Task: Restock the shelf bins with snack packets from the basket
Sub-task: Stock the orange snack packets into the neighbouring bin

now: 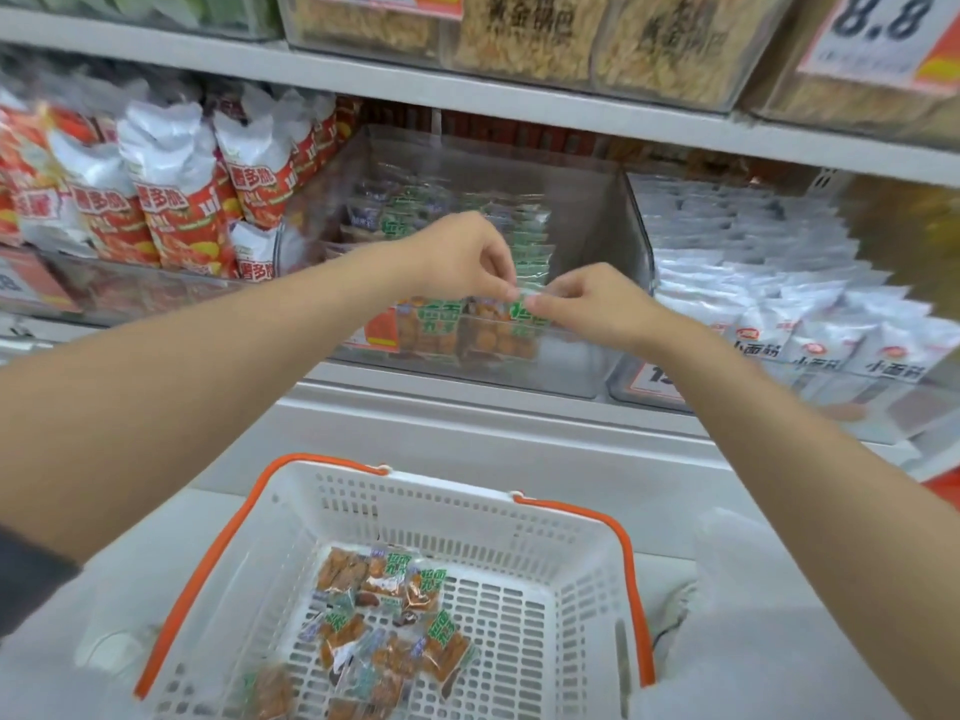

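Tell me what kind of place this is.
Most likely a shop's snack aisle: white shelves carry clear bins of snack packets, price tags hang on bin fronts, and a white shopping basket with orange handles sits below.

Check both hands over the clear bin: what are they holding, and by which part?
The left hand and right hand pinch the snack packets by their top edge; the packets hang below the fingers at the front of the clear bin.

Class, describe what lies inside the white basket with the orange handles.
In the basket lies a pile of snack packets, orange with green labels, on its slotted floor. The picture's lower edge cuts off the near part, so some may be unseen.
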The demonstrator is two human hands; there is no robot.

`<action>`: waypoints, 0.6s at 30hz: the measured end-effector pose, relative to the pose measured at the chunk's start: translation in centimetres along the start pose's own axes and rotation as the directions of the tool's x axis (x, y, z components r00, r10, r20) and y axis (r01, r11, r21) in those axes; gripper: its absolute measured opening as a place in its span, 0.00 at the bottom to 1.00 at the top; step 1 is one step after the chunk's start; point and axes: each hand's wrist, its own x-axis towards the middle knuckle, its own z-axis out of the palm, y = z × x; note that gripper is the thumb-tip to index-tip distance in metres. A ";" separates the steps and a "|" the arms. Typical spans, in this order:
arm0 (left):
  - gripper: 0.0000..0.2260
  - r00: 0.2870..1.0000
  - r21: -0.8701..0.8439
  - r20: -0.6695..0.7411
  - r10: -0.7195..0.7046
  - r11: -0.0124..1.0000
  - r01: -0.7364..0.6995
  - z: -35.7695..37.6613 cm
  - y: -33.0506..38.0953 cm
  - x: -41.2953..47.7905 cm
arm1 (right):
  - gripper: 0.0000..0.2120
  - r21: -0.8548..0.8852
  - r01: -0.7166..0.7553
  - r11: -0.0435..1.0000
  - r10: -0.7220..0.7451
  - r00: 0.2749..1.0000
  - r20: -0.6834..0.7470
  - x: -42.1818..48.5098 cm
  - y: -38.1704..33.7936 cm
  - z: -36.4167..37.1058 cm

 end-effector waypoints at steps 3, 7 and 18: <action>0.08 0.999 0.088 0.041 -0.014 0.996 0.011 0.2 -0.1 0.4 | 0.13 0.144 -0.119 0.982 0.108 0.991 0.083 0.5 -0.2 0.2; 0.08 0.999 0.335 0.044 0.002 0.942 -0.017 0.5 -0.1 0.9 | 0.09 0.264 -0.226 0.938 0.183 0.967 0.177 0.7 -0.5 0.1; 0.07 0.993 0.203 0.114 -0.039 0.979 0.015 0.0 -0.9 0.1 | 0.19 0.203 -0.274 0.940 0.226 0.947 0.229 1.3 -0.9 -0.1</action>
